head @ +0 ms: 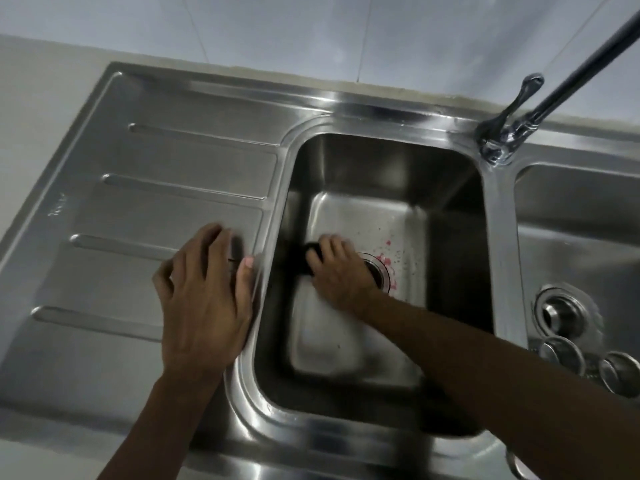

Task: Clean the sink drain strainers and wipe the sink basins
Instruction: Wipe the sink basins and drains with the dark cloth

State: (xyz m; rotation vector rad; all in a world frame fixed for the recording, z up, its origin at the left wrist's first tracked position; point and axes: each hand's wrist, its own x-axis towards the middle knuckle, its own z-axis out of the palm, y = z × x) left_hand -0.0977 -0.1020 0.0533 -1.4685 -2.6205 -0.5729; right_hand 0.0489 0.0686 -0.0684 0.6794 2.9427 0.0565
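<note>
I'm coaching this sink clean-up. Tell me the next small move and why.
Probably sweep the dark scrubber under the right hand rightward across the drain: pink bits and specks lie on the basin floor there, while the left hand braces on the drainboard.

A: Dim overall, and the light seems to fall from above: bright streaks of glare run along the sink rim [346, 109] and the faucet base [495, 150].

B: The left basin [457, 209] holds deep shadow down its walls. Both hands smear with motion blur, the right hand [337, 271] worst.

A: Wide-angle bend curves the counter [41, 98] edges.
</note>
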